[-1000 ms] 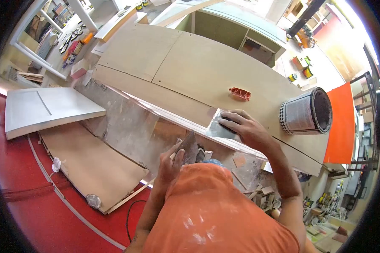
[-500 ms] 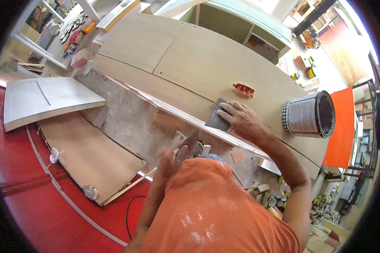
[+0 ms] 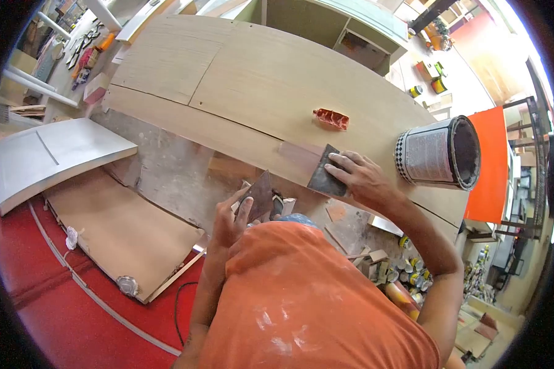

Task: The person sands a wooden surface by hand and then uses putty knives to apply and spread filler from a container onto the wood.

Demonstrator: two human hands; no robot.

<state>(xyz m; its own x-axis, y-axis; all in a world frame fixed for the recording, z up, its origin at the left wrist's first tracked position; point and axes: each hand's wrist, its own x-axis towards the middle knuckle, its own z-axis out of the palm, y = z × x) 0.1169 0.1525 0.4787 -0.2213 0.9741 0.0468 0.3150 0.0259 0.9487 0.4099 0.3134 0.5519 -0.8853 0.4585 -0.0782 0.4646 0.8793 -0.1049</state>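
Note:
My right hand (image 3: pixel 360 178) grips a dark flat putty spreader (image 3: pixel 327 174), its face lying against the front edge of a pale wooden panel (image 3: pixel 277 74). Left of the spreader, a thin pinkish smear (image 3: pixel 295 154) covers part of the seam. In front of my torso, my left hand (image 3: pixel 229 218) pinches a dark reddish-brown flat spreader (image 3: pixel 257 195), tilted up and apart from the panel. A red, torn-looking piece (image 3: pixel 331 119) with filler-like residue rests on the panel beyond my right hand.
A large open can (image 3: pixel 434 154) lies on its side at the panel's right end, close to my right forearm. An orange board (image 3: pixel 487 166) is behind it. Down left, a white panel (image 3: pixel 64 157) and brown board (image 3: pixel 120 221) lie over a red surface (image 3: pixel 104 307). Small cans litter the floor.
My right hand has drawn the spreader rightward along the panel edge, and a pinkish smear now shows behind it. My left hand has turned its spreader more upright. The whole view has shifted slightly.

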